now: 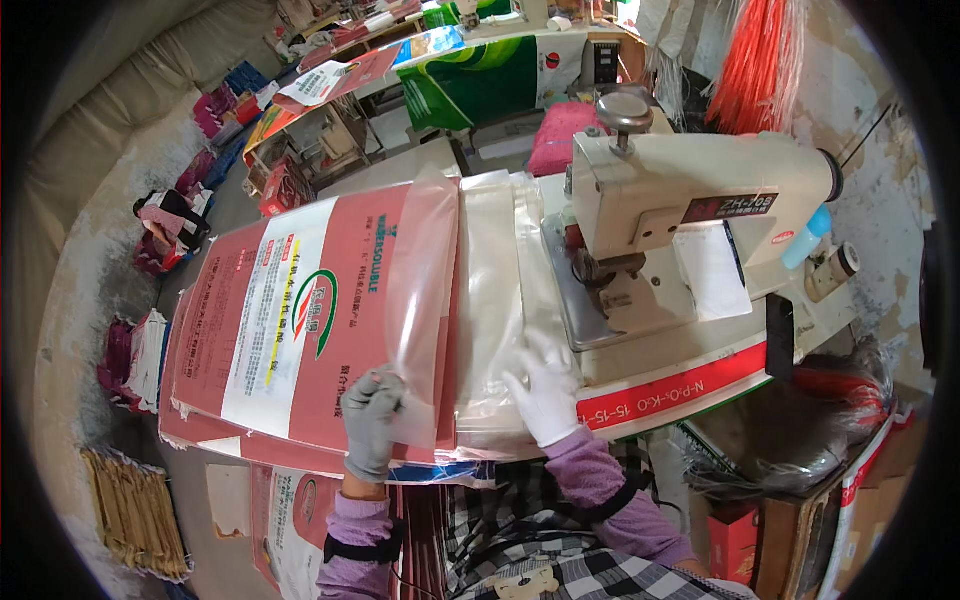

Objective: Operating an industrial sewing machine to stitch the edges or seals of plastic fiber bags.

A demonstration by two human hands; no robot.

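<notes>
Cluttered and crowded, the workroom spreads around a pale sewing table (700, 375) with a red printed strip along its front edge. On that table, the left hand (372, 425), in a grey knit glove, pinches the lower corner of a clear plastic liner bag (425, 270), fingers closed on the film where it curls up off the stack. The right hand (545, 390), in a white glove, lies flat with fingers spread, pressing on another clear plastic sheet (495, 300) just beside the first; it grips nothing. Both sleeves are purple with black straps around the forearms.

Under the liner lies a stack of red and white printed woven sacks (270, 320), hanging over the table's left edge. Right of the hands stands a cream-coloured industrial sewing machine (690, 190), with a round metal knob on top, its steel bed plate (575, 300) touching the plastic sheet. A blue-capped bottle (805, 238) sits at the machine's far right end.

Beyond the table, a green and white printed sack (480, 85) lies over another bench, with a pink cushion (560, 135) in front of it and a bundle of orange-red strings (760, 60) hanging by a rough plastered wall. At the left, a grey concrete floor (90, 270) holds more bundled sacks and a tan woven pile (135, 510).
</notes>
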